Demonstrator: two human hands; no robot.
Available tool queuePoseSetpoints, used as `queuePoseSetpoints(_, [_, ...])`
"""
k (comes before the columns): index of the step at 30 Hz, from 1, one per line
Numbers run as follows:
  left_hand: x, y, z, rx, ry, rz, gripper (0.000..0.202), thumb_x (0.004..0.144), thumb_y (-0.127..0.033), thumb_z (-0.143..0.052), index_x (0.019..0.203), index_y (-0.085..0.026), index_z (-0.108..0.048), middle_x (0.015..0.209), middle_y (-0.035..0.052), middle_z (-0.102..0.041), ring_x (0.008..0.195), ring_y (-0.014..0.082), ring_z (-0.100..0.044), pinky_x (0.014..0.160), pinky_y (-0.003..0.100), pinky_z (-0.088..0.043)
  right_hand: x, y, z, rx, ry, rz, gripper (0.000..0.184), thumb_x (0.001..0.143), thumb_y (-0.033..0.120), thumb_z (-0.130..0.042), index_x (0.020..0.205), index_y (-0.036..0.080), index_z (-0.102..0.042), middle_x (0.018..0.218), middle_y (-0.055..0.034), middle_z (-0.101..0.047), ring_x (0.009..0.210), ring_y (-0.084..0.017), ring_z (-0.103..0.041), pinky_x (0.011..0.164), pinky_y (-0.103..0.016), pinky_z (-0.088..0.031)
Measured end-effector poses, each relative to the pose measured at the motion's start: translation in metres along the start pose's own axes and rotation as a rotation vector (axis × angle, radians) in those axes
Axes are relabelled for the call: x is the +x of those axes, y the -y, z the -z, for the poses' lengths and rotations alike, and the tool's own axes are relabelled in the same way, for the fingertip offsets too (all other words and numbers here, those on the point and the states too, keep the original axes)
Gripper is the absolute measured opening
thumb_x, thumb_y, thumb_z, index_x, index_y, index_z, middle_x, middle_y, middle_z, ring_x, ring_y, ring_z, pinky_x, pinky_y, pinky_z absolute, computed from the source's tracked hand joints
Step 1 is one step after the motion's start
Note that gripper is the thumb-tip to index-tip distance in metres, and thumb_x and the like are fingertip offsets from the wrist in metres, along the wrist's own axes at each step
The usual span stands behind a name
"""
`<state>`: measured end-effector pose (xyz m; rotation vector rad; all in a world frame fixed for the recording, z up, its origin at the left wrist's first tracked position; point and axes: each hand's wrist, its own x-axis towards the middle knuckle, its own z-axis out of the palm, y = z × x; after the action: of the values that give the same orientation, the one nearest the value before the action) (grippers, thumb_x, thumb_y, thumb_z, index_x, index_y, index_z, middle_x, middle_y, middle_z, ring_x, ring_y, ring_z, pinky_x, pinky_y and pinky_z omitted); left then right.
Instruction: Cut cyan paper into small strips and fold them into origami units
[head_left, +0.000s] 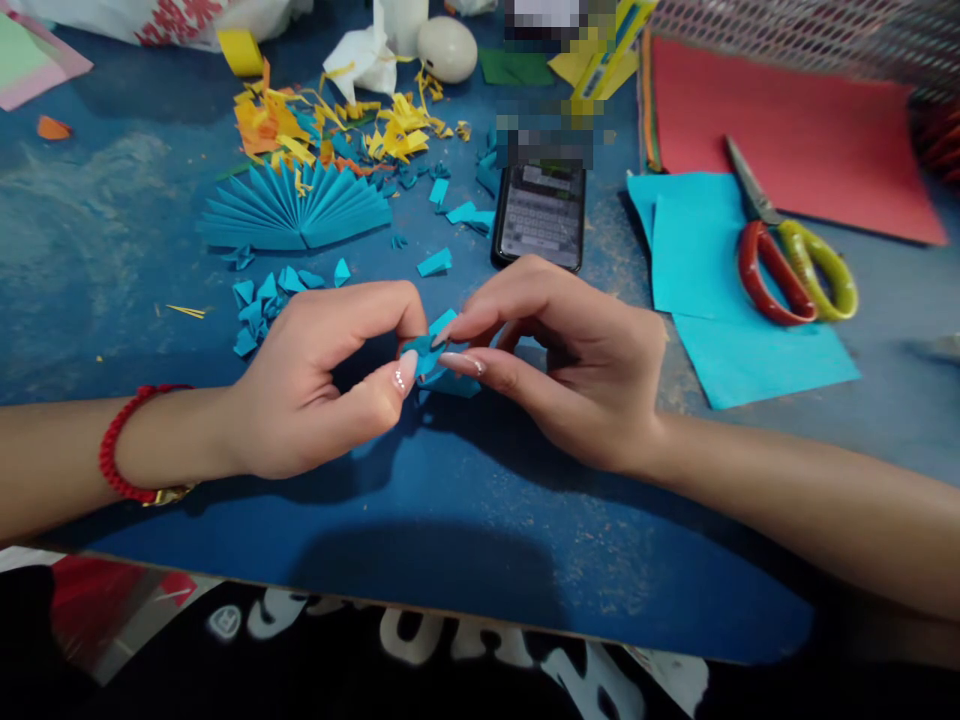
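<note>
My left hand (322, 385) and my right hand (570, 360) meet over the middle of the blue table (465, 520). Both pinch a small folded piece of blue paper (439, 360) between thumb and fingers. The left wrist wears a red braided bracelet (120, 445). A heap of small folded blue pieces (262, 300) lies just beyond the left hand. Behind it rests a blue pleated paper fan (296, 210).
A phone (541, 212) lies behind my hands. Blue paper sheets (720, 290) lie at the right with red-and-yellow scissors (787, 250) on them, beside a red sheet (795, 140). Yellow and orange paper scraps (330, 125) and a pale egg-shaped object (447, 48) sit at the back.
</note>
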<state>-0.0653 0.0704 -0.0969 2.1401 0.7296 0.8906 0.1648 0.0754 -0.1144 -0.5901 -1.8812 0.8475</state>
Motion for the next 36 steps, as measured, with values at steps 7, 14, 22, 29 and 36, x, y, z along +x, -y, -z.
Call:
queuePoseSetpoints(7, [0.0018, -0.0031, 0.0022, 0.051, 0.065, -0.021, 0.013, 0.093, -0.014, -0.052, 0.083, -0.022, -0.053, 0.072, -0.0026, -0.053, 0.064, 0.0141, -0.050, 0.062, 0.029, -0.042, 0.0024, 0.0006, 0.0021, -0.008, 0.072, 0.047, 0.003, 0.099, 0.019, -0.078, 0.097, 0.021, -0.078, 0.096, -0.0020, -0.079, 0.088, -0.014, -0.073, 0.069, -0.025, -0.059])
queuePoseSetpoints(14, [-0.0018, -0.0016, -0.0036, 0.051, 0.022, -0.011, 0.013, 0.091, -0.013, -0.052, 0.082, -0.023, -0.051, 0.073, -0.0027, -0.051, 0.066, 0.0149, -0.050, 0.065, 0.031, -0.042, -0.0004, 0.0003, 0.0013, 0.048, -0.010, 0.061, 0.005, 0.096, 0.017, -0.081, 0.096, 0.015, -0.076, 0.093, -0.0014, -0.079, 0.085, -0.012, -0.075, 0.081, -0.026, -0.062])
queuePoseSetpoints(22, [0.0044, -0.0016, 0.0012, 0.075, 0.042, -0.038, 0.011, 0.089, -0.017, -0.059, 0.081, -0.024, -0.054, 0.068, -0.0009, -0.057, 0.059, 0.0172, -0.053, 0.057, 0.033, -0.042, -0.0015, -0.0019, -0.0022, 0.136, -0.063, 0.030, 0.018, 0.089, 0.012, -0.087, 0.103, 0.016, -0.076, 0.096, -0.0011, -0.081, 0.077, -0.012, -0.075, 0.063, -0.022, -0.060])
queuePoseSetpoints(29, [0.0028, -0.0026, 0.0014, 0.054, 0.040, -0.015, 0.014, 0.094, -0.018, -0.056, 0.082, -0.024, -0.055, 0.069, -0.0001, -0.058, 0.062, 0.0169, -0.056, 0.058, 0.032, -0.044, -0.0033, -0.0019, -0.0023, 0.105, -0.110, -0.010, 0.015, 0.091, 0.021, -0.088, 0.101, 0.019, -0.076, 0.093, -0.0001, -0.081, 0.078, -0.012, -0.076, 0.064, -0.023, -0.060])
queuePoseSetpoints(36, [0.0001, -0.0030, 0.0010, -0.024, -0.013, 0.037, 0.016, 0.103, -0.023, -0.057, 0.088, -0.020, -0.063, 0.078, 0.0012, -0.068, 0.071, 0.0158, -0.065, 0.065, 0.031, -0.049, -0.0046, -0.0003, -0.0037, 0.065, -0.185, -0.003, 0.017, 0.089, 0.015, -0.086, 0.097, 0.027, -0.077, 0.092, 0.0009, -0.081, 0.078, -0.017, -0.075, 0.060, -0.031, -0.058])
